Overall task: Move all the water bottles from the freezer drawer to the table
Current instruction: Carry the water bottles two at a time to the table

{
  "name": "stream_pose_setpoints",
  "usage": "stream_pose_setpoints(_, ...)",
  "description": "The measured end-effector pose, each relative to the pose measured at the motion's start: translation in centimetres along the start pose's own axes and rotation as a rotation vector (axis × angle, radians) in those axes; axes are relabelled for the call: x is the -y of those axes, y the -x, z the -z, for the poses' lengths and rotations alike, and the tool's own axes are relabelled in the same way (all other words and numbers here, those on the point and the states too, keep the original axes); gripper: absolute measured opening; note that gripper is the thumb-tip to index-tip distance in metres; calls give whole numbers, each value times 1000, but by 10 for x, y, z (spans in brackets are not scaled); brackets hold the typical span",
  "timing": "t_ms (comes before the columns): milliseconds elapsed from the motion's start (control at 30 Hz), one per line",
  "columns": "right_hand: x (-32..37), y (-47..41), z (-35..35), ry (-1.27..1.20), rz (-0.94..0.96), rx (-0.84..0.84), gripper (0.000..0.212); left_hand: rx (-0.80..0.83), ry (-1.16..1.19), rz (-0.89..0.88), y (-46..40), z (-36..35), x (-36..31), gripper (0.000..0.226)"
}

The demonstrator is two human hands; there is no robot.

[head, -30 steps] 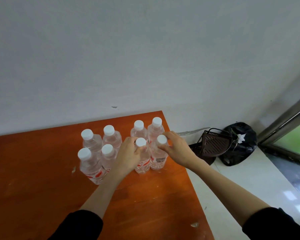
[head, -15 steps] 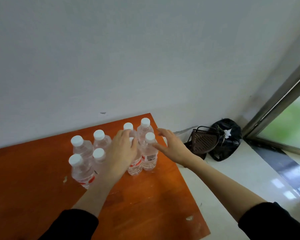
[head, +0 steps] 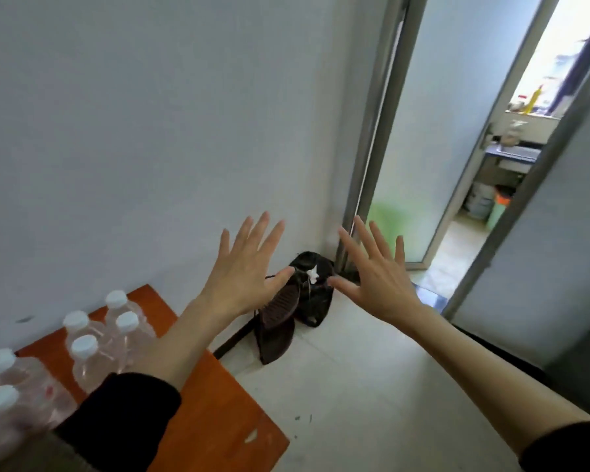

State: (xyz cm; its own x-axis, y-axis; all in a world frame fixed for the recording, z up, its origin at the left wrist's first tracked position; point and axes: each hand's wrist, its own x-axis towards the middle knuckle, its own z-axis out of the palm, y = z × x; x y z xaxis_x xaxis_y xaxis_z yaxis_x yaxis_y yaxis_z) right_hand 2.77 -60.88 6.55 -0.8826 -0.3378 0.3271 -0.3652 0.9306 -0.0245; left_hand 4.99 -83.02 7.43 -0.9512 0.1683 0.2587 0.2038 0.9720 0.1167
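Observation:
Several clear water bottles (head: pixel 86 356) with white caps stand grouped on the orange table (head: pixel 215 413) at the lower left, partly hidden by my left sleeve. My left hand (head: pixel 249 270) is raised in the air to the right of the table, fingers spread, holding nothing. My right hand (head: pixel 375 270) is raised beside it over the floor, fingers spread too, holding nothing. The freezer drawer is not in view.
A dark basket (head: pixel 280 315) and a black bag (head: pixel 315 294) sit on the pale floor in the wall corner by the table's right end. A metal-framed doorway (head: pixel 365 141) opens to the right onto another room with shelves and containers.
Both hands have let go of the bottle tops and lifted away to the right, fingers spreading. The view has swung right, so the bottles now lie at the lower left.

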Motion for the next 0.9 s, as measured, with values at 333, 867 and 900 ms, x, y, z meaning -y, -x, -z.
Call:
stream_pose_setpoints(333,-180,240,88,226,-418,23,91,-25,114,-434,31,-47,-267,74)
stream_pose_setpoints(867,-376,462,148,229,-1013,23,86,94,221,-897,25,-107,-596,78)
stream_pose_setpoints(900,-390,469,147,236,-1037,24,86,97,235,-917,20,-116,-614,76)
